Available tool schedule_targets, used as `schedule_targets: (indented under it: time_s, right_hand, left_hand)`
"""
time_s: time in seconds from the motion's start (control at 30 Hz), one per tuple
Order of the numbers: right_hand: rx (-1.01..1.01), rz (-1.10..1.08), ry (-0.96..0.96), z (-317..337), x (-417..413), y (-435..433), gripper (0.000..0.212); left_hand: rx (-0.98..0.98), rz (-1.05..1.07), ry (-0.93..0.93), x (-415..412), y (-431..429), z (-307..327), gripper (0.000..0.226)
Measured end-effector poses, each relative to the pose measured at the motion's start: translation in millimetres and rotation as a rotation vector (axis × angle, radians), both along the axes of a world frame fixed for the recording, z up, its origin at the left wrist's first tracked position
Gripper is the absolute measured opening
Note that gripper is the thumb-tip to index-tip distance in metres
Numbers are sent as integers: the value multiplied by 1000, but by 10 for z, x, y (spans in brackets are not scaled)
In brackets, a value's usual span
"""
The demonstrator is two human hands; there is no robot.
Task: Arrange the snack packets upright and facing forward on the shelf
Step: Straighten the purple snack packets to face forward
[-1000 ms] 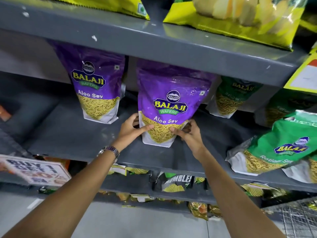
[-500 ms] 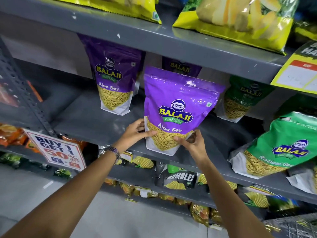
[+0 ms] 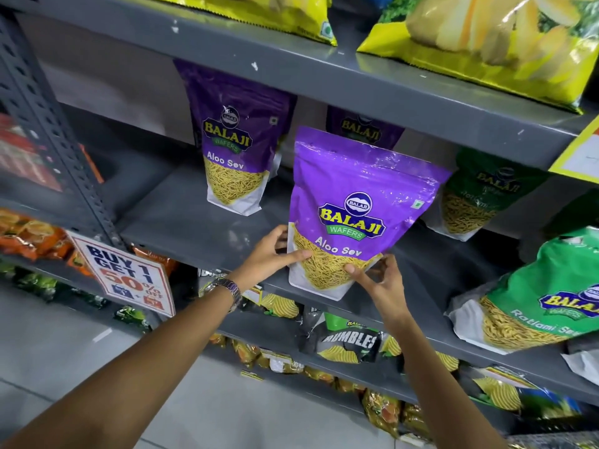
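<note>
A purple Aloo Sev packet (image 3: 356, 202) stands upright, label forward, at the front edge of the grey middle shelf (image 3: 181, 222). My left hand (image 3: 272, 254) grips its lower left corner, thumb across the front. My right hand (image 3: 379, 280) pinches its lower right corner. A second purple Aloo Sev packet (image 3: 236, 140) stands upright further back on the left. A third purple packet (image 3: 363, 131) shows partly behind the held one. Green Ratlami Sev packets stand at the back right (image 3: 479, 192) and lean at the front right (image 3: 544, 296).
Yellow chip bags (image 3: 486, 37) lie on the shelf above. A "Buy 1 Get 1" sign (image 3: 126, 273) hangs at the left shelf edge beside a perforated upright post (image 3: 48, 118). Small packets (image 3: 350, 341) crowd the shelf below. Orange packets (image 3: 29, 238) sit far left.
The purple packet has come forward to the shelf's front edge in both hands, uncovering another purple packet behind it. The view has shifted, bringing the sign and post further in.
</note>
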State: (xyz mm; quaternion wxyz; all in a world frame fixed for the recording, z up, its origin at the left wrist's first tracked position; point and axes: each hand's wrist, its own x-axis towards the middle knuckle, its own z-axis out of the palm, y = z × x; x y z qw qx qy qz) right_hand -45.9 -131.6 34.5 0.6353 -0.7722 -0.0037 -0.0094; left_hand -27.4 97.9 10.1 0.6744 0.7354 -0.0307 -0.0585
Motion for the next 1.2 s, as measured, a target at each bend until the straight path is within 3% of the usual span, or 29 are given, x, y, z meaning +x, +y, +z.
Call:
schedule_targets:
  time_s: [0.07,0.17,0.23,0.3,0.37,0.47,0.6,0.67,0.73,0.77,0.83,0.93,1.2]
  right_hand:
    - [-10,-105,-26,-49,-96,21,58]
    - [-145,-294,-267,-132,-389,135,63]
    - [-270,-123,-377,-187,-544,296,45]
    - [-402,181,-369,-202,-569,615,35]
    - [-395,395,-331,-192,-475,1070,42]
    - [-289,384,-256,-122,-140,1792,72]
    - [-58,106,-100,-13,591,2397,89]
    - [26,-33,45,6,966,2503,102]
    - [87,-74,188,-13,1240,2527,129]
    - [104,-74,210,-43,1340,2502,133]
    - [102,-59,170,-88,1447,2437,107]
    - [172,29,115,-89,1447,2372,59]
    - [340,47,101,-100,1117,2365,42]
  left_hand:
    - [-29,-6,3,27,0,-26,60]
    - [-207,127,-60,82,71,-3,79]
    - [-346,324,-140,180,244,92,79]
    - [-448,524,-220,312,523,189,75]
    - [-468,667,-268,452,844,257,78]
    - [-350,765,-247,677,1312,254,96]
    - [-199,737,-126,986,1752,160,91]
    - [-151,602,-97,1092,1860,136,89]
    - [-55,402,-56,1150,1912,146,93]
    - [-4,308,-34,1174,1934,153,93]
    - [30,226,5,1187,1948,197,98]
    - [-5,258,1,1181,1963,169,126]
    - [-97,209,35,999,2019,96,93]
